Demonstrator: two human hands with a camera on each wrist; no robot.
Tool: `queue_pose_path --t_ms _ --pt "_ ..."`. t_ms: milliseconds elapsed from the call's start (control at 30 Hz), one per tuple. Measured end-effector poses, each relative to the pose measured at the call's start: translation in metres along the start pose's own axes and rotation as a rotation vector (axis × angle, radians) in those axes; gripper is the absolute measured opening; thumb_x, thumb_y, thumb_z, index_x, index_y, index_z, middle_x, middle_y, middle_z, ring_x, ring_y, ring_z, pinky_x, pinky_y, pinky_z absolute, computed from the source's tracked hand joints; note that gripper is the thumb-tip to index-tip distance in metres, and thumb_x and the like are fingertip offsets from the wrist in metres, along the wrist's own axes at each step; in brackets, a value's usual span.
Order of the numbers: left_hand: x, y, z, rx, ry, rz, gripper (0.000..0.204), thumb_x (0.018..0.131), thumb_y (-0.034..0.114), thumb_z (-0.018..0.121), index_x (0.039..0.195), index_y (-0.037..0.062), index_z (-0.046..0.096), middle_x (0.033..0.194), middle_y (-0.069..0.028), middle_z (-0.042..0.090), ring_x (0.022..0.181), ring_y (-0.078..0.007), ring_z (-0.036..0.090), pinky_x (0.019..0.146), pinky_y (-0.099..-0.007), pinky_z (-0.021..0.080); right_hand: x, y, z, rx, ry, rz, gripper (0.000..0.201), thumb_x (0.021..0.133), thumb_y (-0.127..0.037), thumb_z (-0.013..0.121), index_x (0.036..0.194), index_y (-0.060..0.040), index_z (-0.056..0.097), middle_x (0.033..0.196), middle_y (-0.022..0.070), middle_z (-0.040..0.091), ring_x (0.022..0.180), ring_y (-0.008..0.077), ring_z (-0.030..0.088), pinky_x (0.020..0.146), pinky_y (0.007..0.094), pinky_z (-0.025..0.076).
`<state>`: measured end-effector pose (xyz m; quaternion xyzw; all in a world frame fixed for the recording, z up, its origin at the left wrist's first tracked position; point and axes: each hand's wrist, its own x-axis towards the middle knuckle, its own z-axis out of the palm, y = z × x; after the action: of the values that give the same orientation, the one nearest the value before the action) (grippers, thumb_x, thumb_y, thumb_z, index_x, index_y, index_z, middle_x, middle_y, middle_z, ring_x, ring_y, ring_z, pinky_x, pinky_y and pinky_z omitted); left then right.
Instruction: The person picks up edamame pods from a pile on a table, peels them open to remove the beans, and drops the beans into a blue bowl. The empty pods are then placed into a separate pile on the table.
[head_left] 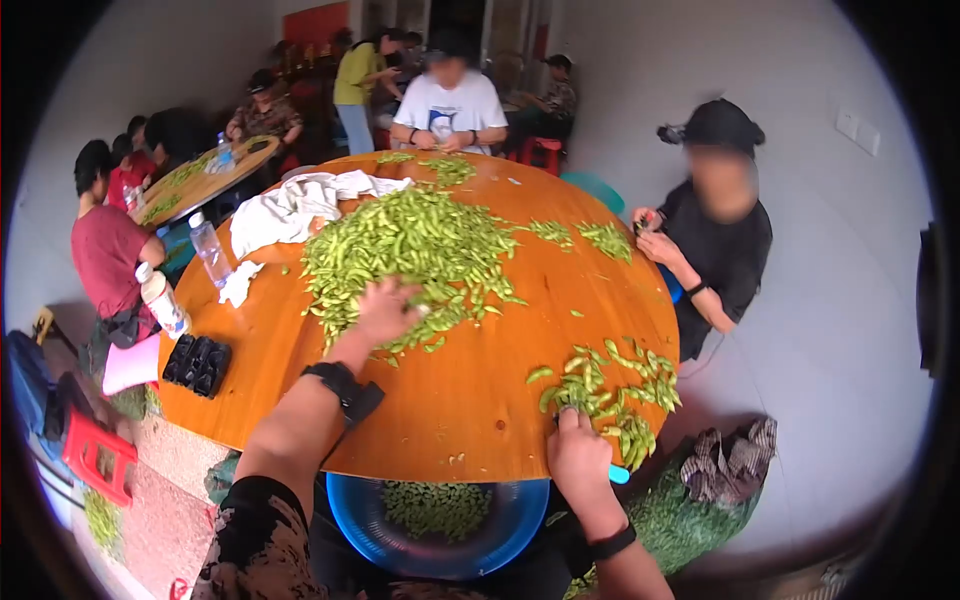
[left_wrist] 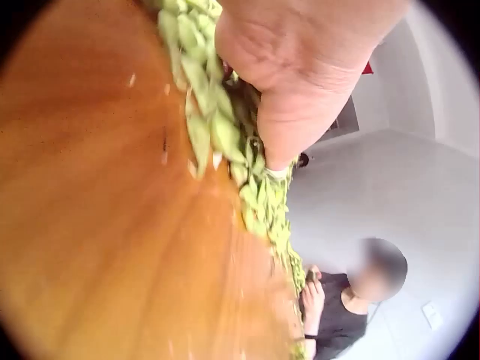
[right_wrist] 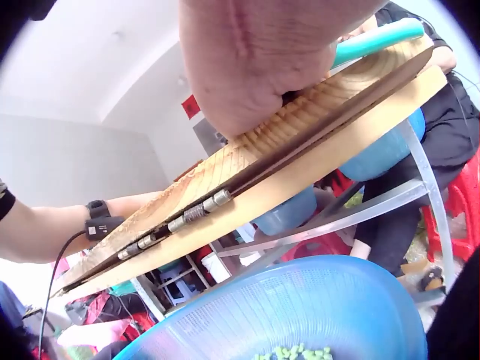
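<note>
My left hand (head_left: 387,312) reaches onto the near side of a large heap of green soybean pods (head_left: 410,240), its fingers spread over them. In the left wrist view, the thumb (left_wrist: 289,124) points down at the pods, with a white bit at its tip. My right hand (head_left: 580,460) rests at the table's near right edge, beside a smaller spread of pods (head_left: 655,380). It grips a tool by a teal handle (right_wrist: 379,41), which sticks out from the fist; the tool's other end is hidden. Below the edge, a blue basin (head_left: 345,510) holds shelled beans (head_left: 435,510).
On the round wooden table (head_left: 470,420) stand a black tray (head_left: 197,366), a white bottle (head_left: 163,300), a clear bottle (head_left: 209,250) and a white cloth (head_left: 285,210). People sit across and at the right. A bulging sack (head_left: 700,500) stands at the lower right.
</note>
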<state>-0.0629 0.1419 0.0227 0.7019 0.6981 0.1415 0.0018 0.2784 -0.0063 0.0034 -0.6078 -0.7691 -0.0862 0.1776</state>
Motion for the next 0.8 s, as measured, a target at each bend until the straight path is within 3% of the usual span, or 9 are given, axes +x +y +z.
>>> queue_pose_path --t_ms 67,200,333,400,433,467,533,633,800 --pt "-0.008 0.019 0.016 -0.074 -0.029 0.068 0.053 0.090 0.045 0.053 0.139 0.0241 0.046 0.140 -0.0069 0.039 0.124 -0.0360 0.037 0.101 -0.0515 0.036 0.001 0.000 0.001 0.024 0.001 0.002 0.021 0.080 -0.015 0.059 0.097 -0.0052 0.051 0.086 0.0143 0.061 0.065 0.0334 0.066 0.054 0.0436 0.054" --pt "-0.051 0.073 0.008 -0.114 -0.041 0.169 0.049 0.087 0.033 0.059 0.135 0.0226 0.050 0.139 -0.0066 0.040 0.121 -0.0339 0.037 0.102 -0.0531 0.033 0.002 -0.003 -0.001 0.015 0.001 -0.009 0.020 0.080 -0.013 0.059 0.095 -0.0037 0.051 0.083 0.0156 0.061 0.062 0.0342 0.064 0.052 0.0445 0.053" --pt "-0.083 0.081 -0.011 -0.201 -0.064 0.274 0.050 0.086 0.028 0.061 0.134 0.0189 0.050 0.143 -0.0068 0.037 0.124 -0.0313 0.036 0.102 -0.0532 0.032 0.002 -0.006 -0.006 0.018 -0.006 0.006 0.017 0.081 -0.012 0.059 0.092 -0.0028 0.051 0.080 0.0166 0.060 0.062 0.0351 0.063 0.052 0.0453 0.051" --pt "-0.087 0.070 -0.021 -0.197 -0.008 0.329 0.045 0.084 0.023 0.063 0.128 0.0161 0.056 0.142 -0.0075 0.041 0.126 -0.0305 0.036 0.104 -0.0484 0.032 0.004 -0.007 -0.007 0.022 -0.005 0.006 0.018 0.081 -0.012 0.059 0.093 -0.0026 0.051 0.081 0.0167 0.060 0.062 0.0353 0.063 0.052 0.0453 0.051" --pt "-0.080 0.057 -0.021 -0.253 0.062 0.373 0.034 0.082 0.016 0.064 0.116 0.0120 0.064 0.129 -0.0074 0.054 0.120 -0.0291 0.045 0.098 -0.0424 0.040 0.002 -0.006 -0.007 0.024 -0.006 0.007 0.018 0.081 -0.012 0.059 0.094 -0.0024 0.052 0.082 0.0168 0.061 0.062 0.0355 0.063 0.052 0.0453 0.052" --pt "-0.073 0.044 -0.014 -0.216 0.213 0.422 0.026 0.081 0.009 0.064 0.107 0.0088 0.067 0.111 -0.0089 0.062 0.103 -0.0309 0.055 0.090 -0.0398 0.046 0.001 -0.006 -0.007 0.021 -0.013 0.016 0.018 0.081 -0.012 0.059 0.094 -0.0024 0.052 0.082 0.0168 0.061 0.062 0.0355 0.063 0.052 0.0453 0.052" --pt "-0.064 0.033 -0.021 -0.305 0.246 0.265 0.024 0.082 0.007 0.062 0.105 0.0068 0.067 0.101 -0.0127 0.061 0.093 -0.0327 0.058 0.083 -0.0412 0.049 0.002 -0.004 -0.004 0.017 0.016 -0.013 0.022 0.081 -0.013 0.060 0.098 -0.0018 0.052 0.083 0.0169 0.061 0.062 0.0356 0.063 0.053 0.0453 0.052" --pt "-0.061 0.040 -0.034 -0.363 0.262 0.300 0.025 0.081 0.006 0.062 0.106 0.0057 0.066 0.097 -0.0148 0.059 0.091 -0.0349 0.059 0.084 -0.0407 0.050 0.001 -0.002 -0.006 0.035 -0.004 -0.014 0.028 0.078 -0.013 0.062 0.101 -0.0012 0.050 0.086 0.0177 0.061 0.063 0.0343 0.064 0.052 0.0435 0.053" --pt "-0.046 0.053 -0.007 -0.325 0.200 0.291 0.026 0.081 0.007 0.061 0.105 0.0052 0.067 0.095 -0.0132 0.061 0.095 -0.0334 0.060 0.081 -0.0416 0.051 0.002 0.003 -0.012 0.098 -0.054 -0.088 0.026 0.079 -0.008 0.060 0.101 0.0009 0.050 0.090 0.0201 0.061 0.065 0.0373 0.063 0.056 0.0451 0.053"
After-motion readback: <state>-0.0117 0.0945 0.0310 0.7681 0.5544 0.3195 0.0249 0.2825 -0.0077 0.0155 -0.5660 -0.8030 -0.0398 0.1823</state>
